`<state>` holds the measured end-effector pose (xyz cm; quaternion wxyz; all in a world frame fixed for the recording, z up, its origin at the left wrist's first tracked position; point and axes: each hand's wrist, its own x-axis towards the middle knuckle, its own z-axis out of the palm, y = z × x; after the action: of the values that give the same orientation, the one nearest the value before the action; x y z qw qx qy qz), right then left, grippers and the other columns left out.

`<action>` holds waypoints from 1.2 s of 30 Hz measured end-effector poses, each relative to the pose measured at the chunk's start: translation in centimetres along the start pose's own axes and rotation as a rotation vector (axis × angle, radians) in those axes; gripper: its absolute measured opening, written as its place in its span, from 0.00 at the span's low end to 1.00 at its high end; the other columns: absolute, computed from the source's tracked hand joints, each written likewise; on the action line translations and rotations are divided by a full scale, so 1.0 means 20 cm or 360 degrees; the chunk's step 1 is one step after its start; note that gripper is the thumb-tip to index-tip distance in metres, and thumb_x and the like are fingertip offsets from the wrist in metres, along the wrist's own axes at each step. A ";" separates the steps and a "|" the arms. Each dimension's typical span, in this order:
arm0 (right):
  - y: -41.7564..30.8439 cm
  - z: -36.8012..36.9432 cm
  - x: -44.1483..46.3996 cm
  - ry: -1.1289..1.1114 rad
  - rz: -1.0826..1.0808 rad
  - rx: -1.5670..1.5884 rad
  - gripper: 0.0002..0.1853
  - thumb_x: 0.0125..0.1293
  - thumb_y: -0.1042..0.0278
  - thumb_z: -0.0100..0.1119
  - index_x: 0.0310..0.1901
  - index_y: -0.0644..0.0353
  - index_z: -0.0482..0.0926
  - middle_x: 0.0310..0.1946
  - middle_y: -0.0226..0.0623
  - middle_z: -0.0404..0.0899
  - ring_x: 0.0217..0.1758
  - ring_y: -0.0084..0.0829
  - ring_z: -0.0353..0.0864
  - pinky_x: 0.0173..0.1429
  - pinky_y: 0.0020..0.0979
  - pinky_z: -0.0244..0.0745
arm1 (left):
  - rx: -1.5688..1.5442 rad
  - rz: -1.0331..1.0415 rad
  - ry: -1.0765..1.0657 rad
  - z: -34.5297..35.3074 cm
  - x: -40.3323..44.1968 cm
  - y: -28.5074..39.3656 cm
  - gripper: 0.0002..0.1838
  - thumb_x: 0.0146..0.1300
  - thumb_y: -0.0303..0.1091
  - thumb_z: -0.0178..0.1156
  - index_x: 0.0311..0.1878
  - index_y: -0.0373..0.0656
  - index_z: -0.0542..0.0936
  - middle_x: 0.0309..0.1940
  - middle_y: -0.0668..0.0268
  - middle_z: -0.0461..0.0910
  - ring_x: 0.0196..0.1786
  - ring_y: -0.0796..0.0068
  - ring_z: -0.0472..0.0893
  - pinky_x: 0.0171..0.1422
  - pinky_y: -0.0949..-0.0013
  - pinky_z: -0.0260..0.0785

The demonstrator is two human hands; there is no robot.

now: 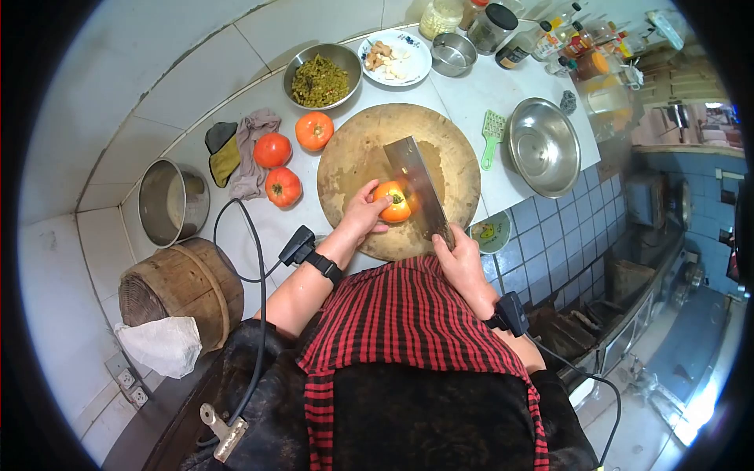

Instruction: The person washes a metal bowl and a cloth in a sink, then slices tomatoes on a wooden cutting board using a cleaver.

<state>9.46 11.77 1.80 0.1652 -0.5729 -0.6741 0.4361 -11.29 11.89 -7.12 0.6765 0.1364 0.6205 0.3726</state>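
Note:
On the round wooden board (353,149), my left hand (367,211) holds a tomato (395,206) from its left side, with the stem end facing up. The handle of a broad cleaver (422,184) is in my right hand (458,255). Its blade stands close along the right side of the tomato; whether it touches the skin I cannot tell. Left of the board lie three whole tomatoes, one near the bowl (315,131) and two lower down (272,150), (283,187).
Behind the board are a metal bowl of chopped greens (320,82) and a plate with ginger and garlic (395,58). At right lie a green grater (492,139) and an empty steel bowl (543,147). A steel pot (173,202) and wooden bucket (182,294) stand left.

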 end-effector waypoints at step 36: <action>0.10 0.33 0.26 -0.0269 -0.0145 -0.0497 0.13 0.58 0.71 0.53 0.39 0.73 0.69 0.26 0.64 0.76 0.33 0.61 0.78 0.39 0.50 0.73 | 0.1148 0.0766 0.0503 0.03 0.00 -0.13 0.47 0.42 0.36 0.72 0.66 0.32 0.60 0.54 0.52 0.73 0.53 0.59 0.76 0.60 0.65 0.68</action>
<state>4.48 13.79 -4.98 0.0367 -0.5218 -0.7703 0.3648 -9.80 10.35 -8.67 0.3772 0.4447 0.7567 0.2955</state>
